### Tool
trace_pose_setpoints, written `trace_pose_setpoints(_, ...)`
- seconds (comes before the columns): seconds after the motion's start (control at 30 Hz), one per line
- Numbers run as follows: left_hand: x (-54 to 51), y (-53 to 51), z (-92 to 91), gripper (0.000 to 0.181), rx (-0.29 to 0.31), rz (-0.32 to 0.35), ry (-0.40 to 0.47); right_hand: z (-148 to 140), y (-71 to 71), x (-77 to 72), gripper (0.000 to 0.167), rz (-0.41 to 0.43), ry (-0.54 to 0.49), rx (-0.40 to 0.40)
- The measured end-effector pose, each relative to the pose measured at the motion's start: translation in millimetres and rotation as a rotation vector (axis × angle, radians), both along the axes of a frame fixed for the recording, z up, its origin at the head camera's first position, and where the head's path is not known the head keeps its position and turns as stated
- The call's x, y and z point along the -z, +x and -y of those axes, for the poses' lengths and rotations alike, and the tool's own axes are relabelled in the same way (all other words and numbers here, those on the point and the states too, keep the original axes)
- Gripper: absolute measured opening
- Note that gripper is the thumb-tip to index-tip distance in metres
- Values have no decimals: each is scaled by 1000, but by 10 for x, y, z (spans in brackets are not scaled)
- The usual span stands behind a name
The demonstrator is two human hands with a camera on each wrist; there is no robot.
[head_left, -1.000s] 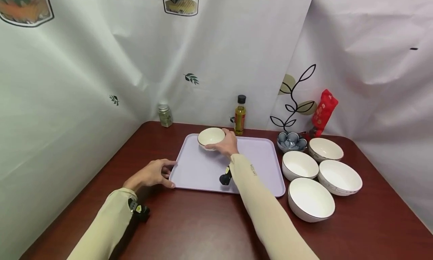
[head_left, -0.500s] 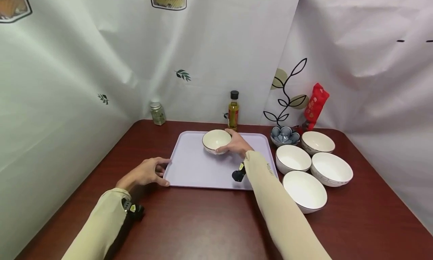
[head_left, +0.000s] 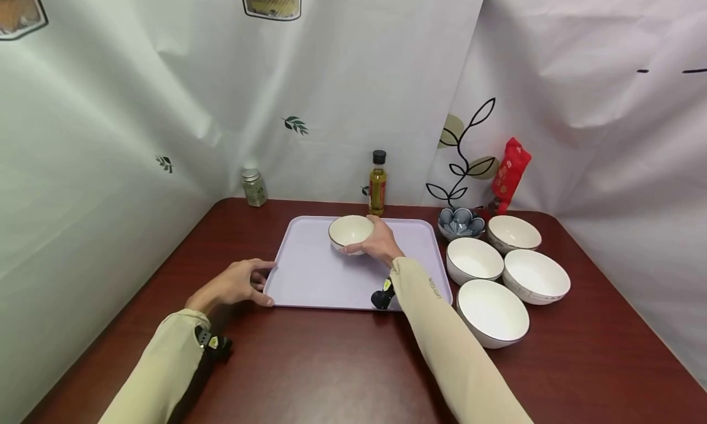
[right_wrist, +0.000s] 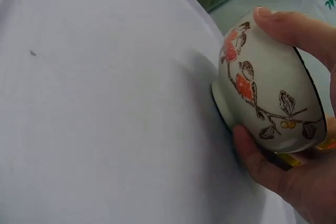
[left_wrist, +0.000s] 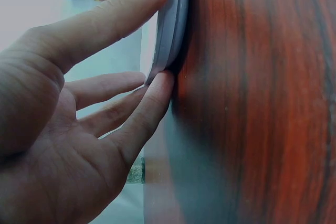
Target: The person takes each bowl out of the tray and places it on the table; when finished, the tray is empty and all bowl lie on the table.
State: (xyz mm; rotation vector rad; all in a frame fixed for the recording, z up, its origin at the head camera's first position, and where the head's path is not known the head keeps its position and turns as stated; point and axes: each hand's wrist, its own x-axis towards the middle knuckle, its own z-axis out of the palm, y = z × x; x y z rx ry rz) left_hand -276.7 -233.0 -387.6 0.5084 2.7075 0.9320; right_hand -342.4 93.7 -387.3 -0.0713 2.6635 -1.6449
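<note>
My right hand (head_left: 379,240) grips a small cream bowl (head_left: 350,231) by its right side, over the back half of a pale lilac tray (head_left: 315,277). In the right wrist view, the bowl (right_wrist: 268,87) shows a painted orange flower-and-leaf branch outside. Its foot is at or just above the tray surface; I cannot tell which. My left hand (head_left: 237,283) holds the tray's front left corner between thumb and fingers. In the left wrist view, the thumb lies at the tray edge (left_wrist: 170,19) and fingertips touch its corner.
Several white bowls (head_left: 493,313) stand right of the tray, with a blue petal-shaped bowl (head_left: 461,223) behind them. An oil bottle (head_left: 378,183) stands behind the tray, a spice jar (head_left: 254,188) at back left. A red packet (head_left: 510,172) leans on the back curtain.
The bowl has moved a little to the right over the tray, carried by the right hand. The left hand stays at the tray corner. The head view has shifted slightly.
</note>
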Motion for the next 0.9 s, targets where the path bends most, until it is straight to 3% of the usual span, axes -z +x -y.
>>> trace_pose_setpoints(0.2, 13, 20, 8, 91, 24, -15, 15, -65, 82, -195, 113, 21, -3, -77)
trace_pose_setpoints(0.4, 8, 19, 23, 91, 12, -15, 6, -210, 217, -621, 112, 12, 90, -179)
trace_pose_setpoints(0.6, 15, 7, 29, 92, 7, -9, 8, -561, 423, -1013, 115, -44, 180, -268)
trace_pose_setpoints(0.77, 14, 13, 30, 92, 13, -12, 5, -1010, 645, -1158, 111, -114, 293, -304)
trace_pose_setpoints(0.9, 5, 12, 25, 91, 12, -7, 4, -1419, 866, -1177, 106, -135, 359, -290)
